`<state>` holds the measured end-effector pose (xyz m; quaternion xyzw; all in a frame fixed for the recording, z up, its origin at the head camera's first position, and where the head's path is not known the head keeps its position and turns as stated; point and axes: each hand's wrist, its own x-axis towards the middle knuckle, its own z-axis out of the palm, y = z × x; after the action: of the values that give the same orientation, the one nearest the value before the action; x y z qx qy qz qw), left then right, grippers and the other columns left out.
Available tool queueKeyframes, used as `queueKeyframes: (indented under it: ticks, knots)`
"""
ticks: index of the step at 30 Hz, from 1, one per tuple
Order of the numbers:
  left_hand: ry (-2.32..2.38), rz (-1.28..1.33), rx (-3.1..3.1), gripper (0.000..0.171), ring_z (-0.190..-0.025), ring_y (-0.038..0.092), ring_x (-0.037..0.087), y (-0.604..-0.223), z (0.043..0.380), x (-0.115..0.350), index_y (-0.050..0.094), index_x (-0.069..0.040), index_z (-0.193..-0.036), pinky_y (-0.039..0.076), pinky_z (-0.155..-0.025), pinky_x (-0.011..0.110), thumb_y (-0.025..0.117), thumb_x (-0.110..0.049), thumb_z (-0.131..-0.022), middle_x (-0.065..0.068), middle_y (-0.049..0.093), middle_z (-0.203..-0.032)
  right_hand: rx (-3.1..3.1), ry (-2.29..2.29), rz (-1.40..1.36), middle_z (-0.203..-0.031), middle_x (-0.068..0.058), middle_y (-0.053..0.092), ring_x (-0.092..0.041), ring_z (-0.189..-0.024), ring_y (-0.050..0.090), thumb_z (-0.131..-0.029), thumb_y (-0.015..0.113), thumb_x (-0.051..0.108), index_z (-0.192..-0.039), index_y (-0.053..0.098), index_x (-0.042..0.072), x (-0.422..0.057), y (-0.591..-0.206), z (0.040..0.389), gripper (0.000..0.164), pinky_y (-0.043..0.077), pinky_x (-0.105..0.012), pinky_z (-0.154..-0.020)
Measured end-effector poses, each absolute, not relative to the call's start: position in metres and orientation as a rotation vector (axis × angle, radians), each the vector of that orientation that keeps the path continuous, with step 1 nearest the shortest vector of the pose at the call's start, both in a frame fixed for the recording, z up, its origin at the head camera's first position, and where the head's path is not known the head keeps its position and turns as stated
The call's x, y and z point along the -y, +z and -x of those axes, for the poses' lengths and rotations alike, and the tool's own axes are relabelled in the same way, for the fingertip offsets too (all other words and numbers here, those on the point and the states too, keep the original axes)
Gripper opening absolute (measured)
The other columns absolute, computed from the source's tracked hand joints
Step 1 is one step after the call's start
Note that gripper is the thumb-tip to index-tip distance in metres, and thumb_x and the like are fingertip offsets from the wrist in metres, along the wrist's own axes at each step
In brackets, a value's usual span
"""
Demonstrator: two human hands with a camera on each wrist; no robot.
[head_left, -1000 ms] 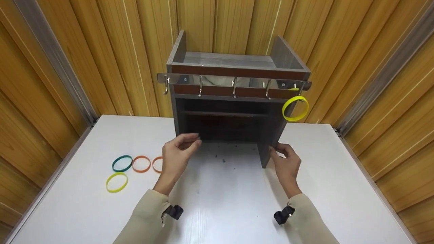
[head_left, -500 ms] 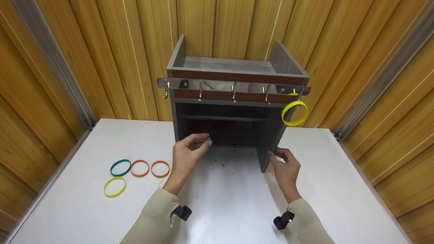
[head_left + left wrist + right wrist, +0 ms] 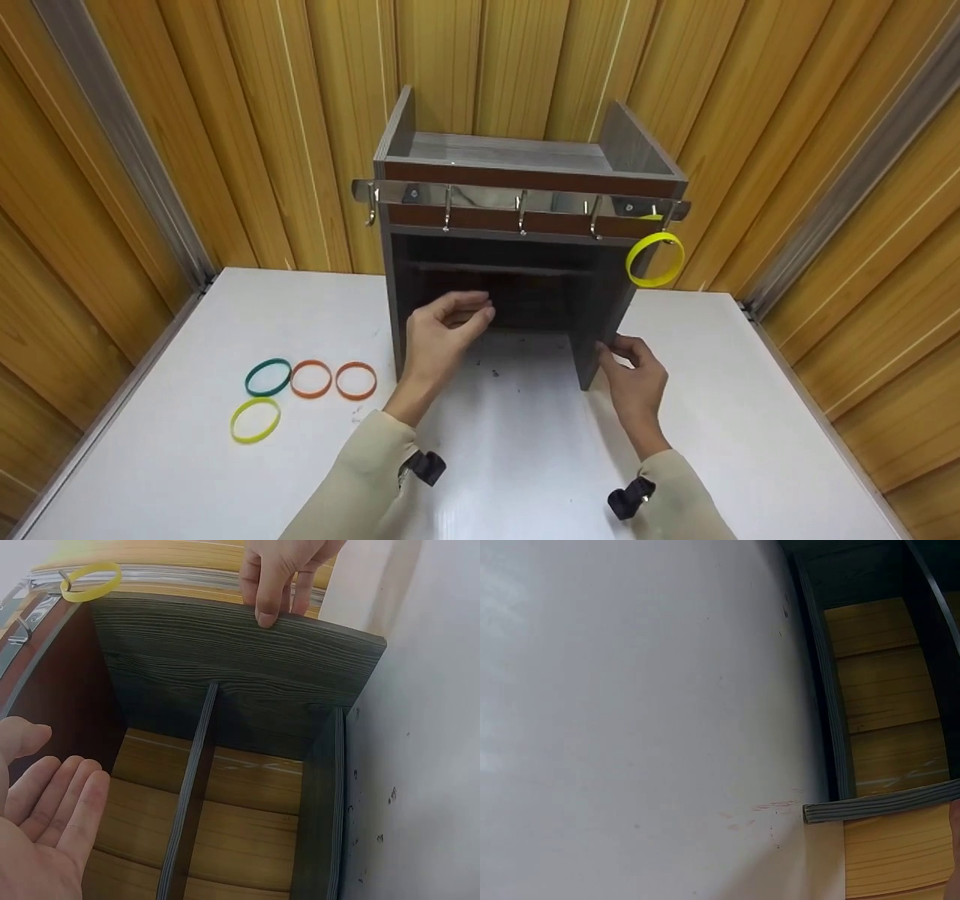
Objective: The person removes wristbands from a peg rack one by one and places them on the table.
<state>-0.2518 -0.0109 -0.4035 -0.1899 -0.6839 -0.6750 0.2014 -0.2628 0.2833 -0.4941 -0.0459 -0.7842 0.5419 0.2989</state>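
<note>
A dark grey wooden shelf stands on the table, carrying a metal hook rail across its front. From the rail's rightmost hook hangs a yellow wristband. My left hand is in front of the shelf's lower opening, fingers loosely bent, thumb apart and nothing held; the left wrist view shows the same hand clear of the boards. My right hand pinches the front edge of the right side panel, its thumb on the inner face. Only a sliver of that hand shows in the right wrist view.
Left on the white table lie a green wristband, an orange wristband, another orange wristband and a yellow-green wristband. Wood-patterned walls enclose the table at the back and both sides.
My left hand has moved right, from beside the shelf's left panel to in front of its opening, uncovering the second orange wristband. The right hand stays on the panel. The head view has tilted slightly upward.
</note>
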Motion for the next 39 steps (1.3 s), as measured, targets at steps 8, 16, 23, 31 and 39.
queueKeyframes:
  ticks: [8, 16, 23, 31, 39]
  knots:
    - [-1.910, 0.532, 1.930, 0.020, -0.095, 0.077, 0.016, -0.400, 0.254, -0.001, 0.080, -0.006, -0.114, 0.064, -0.084, 0.032, 0.082, -0.012, -0.095, 0.002, 0.080, -0.108, 2.078, 1.435, 0.117, -0.105, -0.013, 0.075, -0.002, -0.094, 0.068, -0.094, 0.079, 0.002, -0.106, 0.074, -0.002, -0.281, -0.495, 0.260, 0.013, 0.057, -0.013, -0.079]
    - [-1.965, 0.568, 1.923, 0.021, -0.096, 0.076, 0.017, -0.392, 0.254, -0.018, 0.080, -0.006, -0.115, 0.064, -0.085, 0.032, 0.082, -0.011, -0.095, 0.002, 0.079, -0.108, 2.070, 1.427, 0.115, -0.104, -0.022, 0.074, -0.002, -0.090, 0.068, -0.093, 0.077, -0.004, -0.104, 0.072, -0.010, -0.268, -0.472, 0.243, 0.013, 0.055, -0.010, -0.075]
    - [-1.996, 0.605, 1.892, 0.020, -0.095, 0.076, 0.017, -0.385, 0.254, -0.035, 0.080, -0.004, -0.113, 0.064, -0.087, 0.035, 0.083, -0.012, -0.094, 0.003, 0.080, -0.107, 2.081, 1.427, 0.145, -0.105, -0.015, 0.076, -0.001, -0.092, 0.068, -0.094, 0.080, 0.001, -0.106, 0.075, -0.004, -0.279, -0.492, 0.250, 0.014, 0.055, -0.011, -0.075]
    - [-2.084, 0.641, 1.862, 0.022, -0.094, 0.076, 0.016, -0.379, 0.258, -0.056, 0.080, -0.004, -0.113, 0.064, -0.085, 0.032, 0.084, -0.013, -0.093, 0.003, 0.080, -0.105, 2.106, 1.425, 0.193, -0.105, -0.014, 0.077, 0.002, -0.091, 0.068, -0.094, 0.081, 0.006, -0.106, 0.075, -0.001, -0.288, -0.500, 0.250, 0.015, 0.054, -0.011, -0.073]
    - [-2.179, 0.678, 1.784, 0.024, -0.096, 0.077, 0.016, -0.363, 0.267, -0.067, 0.080, -0.002, -0.114, 0.064, -0.089, 0.034, 0.085, -0.009, -0.092, 0.002, 0.080, -0.105, 2.087, 1.451, 0.164, -0.110, -0.017, 0.075, 0.001, -0.093, 0.067, -0.095, 0.080, 0.003, -0.108, 0.073, -0.004, -0.283, -0.493, 0.262, 0.017, 0.057, -0.012, -0.078]
